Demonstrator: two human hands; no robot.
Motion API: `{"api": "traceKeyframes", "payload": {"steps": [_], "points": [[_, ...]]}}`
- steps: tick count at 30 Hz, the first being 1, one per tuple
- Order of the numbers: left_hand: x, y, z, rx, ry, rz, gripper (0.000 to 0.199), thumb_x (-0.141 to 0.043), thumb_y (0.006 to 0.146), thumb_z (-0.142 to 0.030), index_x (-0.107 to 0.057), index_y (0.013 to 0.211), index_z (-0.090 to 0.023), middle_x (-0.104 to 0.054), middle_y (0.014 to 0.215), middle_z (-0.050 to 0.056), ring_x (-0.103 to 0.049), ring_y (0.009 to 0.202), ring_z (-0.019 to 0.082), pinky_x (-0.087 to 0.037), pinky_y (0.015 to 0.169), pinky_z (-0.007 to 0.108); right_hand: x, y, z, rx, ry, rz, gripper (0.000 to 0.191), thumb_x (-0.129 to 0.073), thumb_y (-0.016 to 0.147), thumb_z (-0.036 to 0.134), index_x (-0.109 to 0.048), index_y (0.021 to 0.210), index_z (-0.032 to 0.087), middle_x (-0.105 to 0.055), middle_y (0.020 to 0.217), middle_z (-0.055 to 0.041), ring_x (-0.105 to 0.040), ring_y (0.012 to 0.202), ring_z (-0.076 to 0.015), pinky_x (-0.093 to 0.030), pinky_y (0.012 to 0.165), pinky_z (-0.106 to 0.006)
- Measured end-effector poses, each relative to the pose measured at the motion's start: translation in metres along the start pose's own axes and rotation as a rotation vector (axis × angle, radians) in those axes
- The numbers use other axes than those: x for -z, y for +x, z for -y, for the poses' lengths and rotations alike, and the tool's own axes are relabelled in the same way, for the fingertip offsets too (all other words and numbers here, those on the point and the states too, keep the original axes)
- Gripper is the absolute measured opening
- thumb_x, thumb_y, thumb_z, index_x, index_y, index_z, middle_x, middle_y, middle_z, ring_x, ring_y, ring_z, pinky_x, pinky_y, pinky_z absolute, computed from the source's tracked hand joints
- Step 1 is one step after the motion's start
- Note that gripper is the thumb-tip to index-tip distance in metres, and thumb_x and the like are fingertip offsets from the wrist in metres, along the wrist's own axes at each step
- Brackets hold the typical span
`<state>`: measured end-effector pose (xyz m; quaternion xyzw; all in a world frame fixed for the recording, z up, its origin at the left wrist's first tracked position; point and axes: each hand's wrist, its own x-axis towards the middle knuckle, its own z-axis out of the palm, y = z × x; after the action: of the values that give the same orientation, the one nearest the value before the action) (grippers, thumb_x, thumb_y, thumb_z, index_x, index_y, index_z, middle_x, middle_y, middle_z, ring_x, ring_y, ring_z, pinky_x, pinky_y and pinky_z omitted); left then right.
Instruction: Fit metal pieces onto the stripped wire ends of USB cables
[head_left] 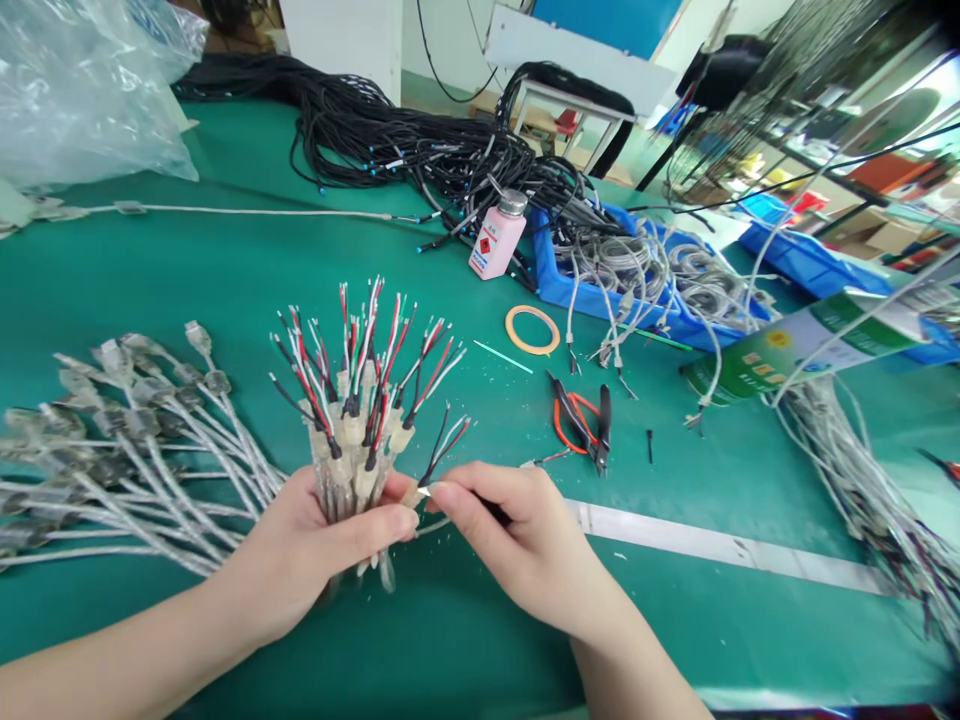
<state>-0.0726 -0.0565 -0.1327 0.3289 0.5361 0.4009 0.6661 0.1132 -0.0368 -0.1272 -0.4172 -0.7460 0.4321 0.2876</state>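
Observation:
My left hand [330, 540] is wrapped round a bundle of cables [352, 440] whose stripped ends fan upward in red, white, black and green wires. At the right side of the bundle, my right hand [510, 530] pinches a single cable end [442, 450] with several bare-tipped wires, close to the left thumb. A small pale piece shows between the right fingertips; its kind is unclear. Behind the left hand, the clear grey cables [172, 430] of the bundle spread left over the mat, with moulded connectors at their far ends.
Right of the hands lie cutting pliers [581, 420], a roll of tape [532, 330] and a metal ruler strip [727, 550]. Farther back stand a pink bottle [499, 240] and a blue bin [551, 270] of coiled cables. Black cables [420, 140] heap along the back.

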Motion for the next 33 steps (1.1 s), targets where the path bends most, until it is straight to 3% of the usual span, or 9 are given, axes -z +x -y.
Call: {"api": "traceKeyframes", "payload": {"steps": [3,6,9,13,27,33], "points": [[-0.001,0.000,-0.001,0.006,-0.003,-0.033,0.012,-0.081,0.058,-0.025,-0.074,0.066,-0.021,-0.062,0.054,-0.003,-0.049,0.051,0.010,-0.037,0.051,0.020,0.000,0.001,0.000,0.009,0.034,-0.032,0.028,-0.049,0.099,0.031,-0.066,0.081,0.017,-0.052,0.060,0.0049,-0.041,0.053,-0.0067,-0.034,0.051,-0.020],[0.001,0.001,0.000,0.008,-0.048,-0.074,0.014,-0.083,0.057,-0.023,-0.073,0.067,-0.021,-0.063,0.054,-0.004,-0.052,0.051,0.010,-0.039,0.050,0.019,-0.002,-0.001,0.001,0.126,-0.021,-0.158,0.022,-0.051,0.097,0.025,-0.063,0.082,0.017,-0.054,0.062,0.0040,-0.044,0.053,-0.0071,-0.036,0.051,-0.021],[0.007,0.003,0.005,0.004,-0.099,-0.025,0.016,-0.085,0.059,-0.023,-0.073,0.069,-0.022,-0.064,0.056,-0.004,-0.054,0.052,0.010,-0.040,0.049,0.018,-0.004,-0.003,0.004,0.261,-0.159,-0.287,0.013,-0.051,0.096,0.019,-0.064,0.092,0.017,-0.061,0.070,0.0008,-0.050,0.059,-0.0097,-0.040,0.055,-0.024],[0.014,0.007,0.013,-0.010,-0.158,0.027,0.020,-0.087,0.061,-0.028,-0.074,0.074,-0.021,-0.063,0.056,-0.004,-0.053,0.049,0.009,-0.042,0.048,0.017,-0.006,-0.006,0.007,0.321,-0.316,-0.293,0.018,-0.051,0.095,0.019,-0.066,0.105,0.016,-0.064,0.075,-0.0035,-0.054,0.064,-0.0143,-0.042,0.057,-0.029],[0.015,0.006,0.012,-0.005,-0.128,0.053,0.018,-0.085,0.063,-0.028,-0.073,0.075,-0.021,-0.063,0.056,-0.004,-0.052,0.050,0.009,-0.043,0.049,0.019,-0.010,-0.005,0.005,0.328,-0.400,-0.293,0.021,-0.052,0.095,0.019,-0.067,0.110,0.015,-0.066,0.076,-0.0049,-0.056,0.064,-0.0150,-0.044,0.056,-0.031],[0.003,-0.001,0.000,0.027,-0.140,-0.042,0.014,-0.083,0.059,-0.020,-0.073,0.068,-0.022,-0.065,0.052,-0.005,-0.055,0.049,0.009,-0.041,0.047,0.016,-0.010,-0.008,0.006,0.196,-0.173,-0.302,0.013,-0.052,0.097,0.020,-0.064,0.100,0.018,-0.062,0.073,0.0003,-0.053,0.060,-0.0105,-0.043,0.055,-0.024]]}}
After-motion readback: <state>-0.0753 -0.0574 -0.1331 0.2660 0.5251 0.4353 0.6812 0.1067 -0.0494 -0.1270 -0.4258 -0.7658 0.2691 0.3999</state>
